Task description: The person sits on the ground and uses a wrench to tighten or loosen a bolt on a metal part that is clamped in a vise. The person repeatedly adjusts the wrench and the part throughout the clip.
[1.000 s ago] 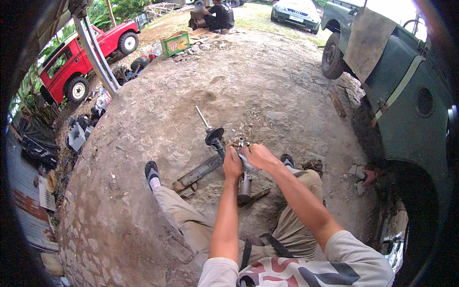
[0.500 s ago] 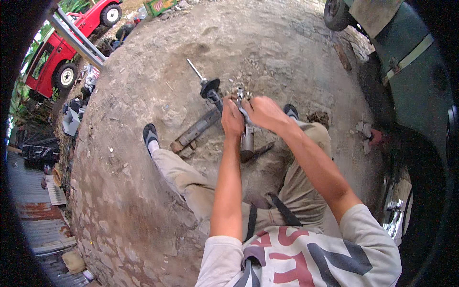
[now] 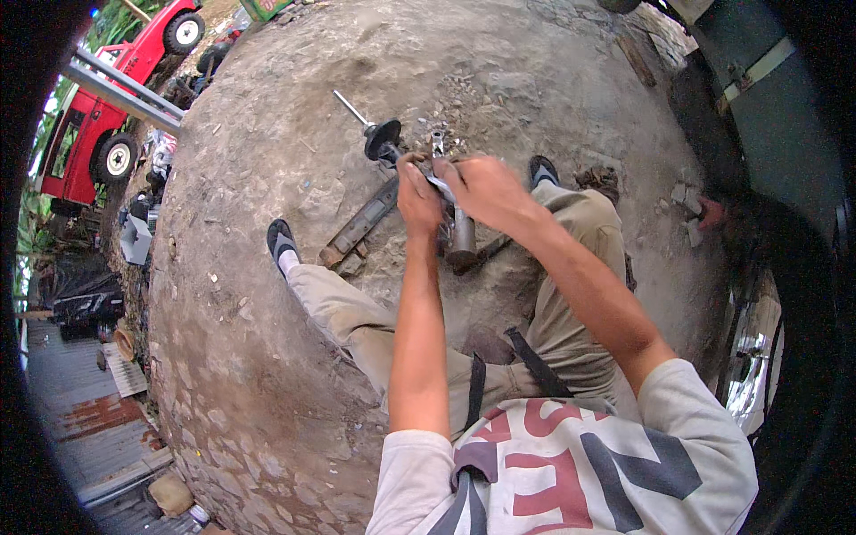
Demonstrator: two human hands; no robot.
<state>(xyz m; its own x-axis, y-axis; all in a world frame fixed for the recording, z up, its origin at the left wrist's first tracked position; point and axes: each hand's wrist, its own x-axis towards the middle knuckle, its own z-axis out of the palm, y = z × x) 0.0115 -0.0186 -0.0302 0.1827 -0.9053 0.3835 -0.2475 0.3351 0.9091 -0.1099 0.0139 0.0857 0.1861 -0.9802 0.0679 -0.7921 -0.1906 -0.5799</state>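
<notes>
My left hand [image 3: 419, 201] and my right hand [image 3: 489, 192] are together over the ground between my legs, both with closed fingers. Beyond the fingers sticks out the jaw-like end of a silvery metal tool [image 3: 438, 140]; its middle is hidden by my right hand. What my left fingers grip does not show. A black shock absorber strut [image 3: 383, 140] with a bare steel rod points away to the far left, its near part hidden by my left hand. Below my hands is a grey metal cylinder [image 3: 462, 242].
A dark metal bar [image 3: 364, 223] lies slanting beside my left forearm. My sandalled feet are on either side of the parts. Stone chips [image 3: 450, 120] lie just beyond my hands. A red vehicle [image 3: 98, 125] stands far left, a dark green vehicle body [image 3: 794, 134] at the right.
The whole view has shifted a little, so my hands and the strut appear slightly higher and farther left. Both hands remain together with closed fingers.
</notes>
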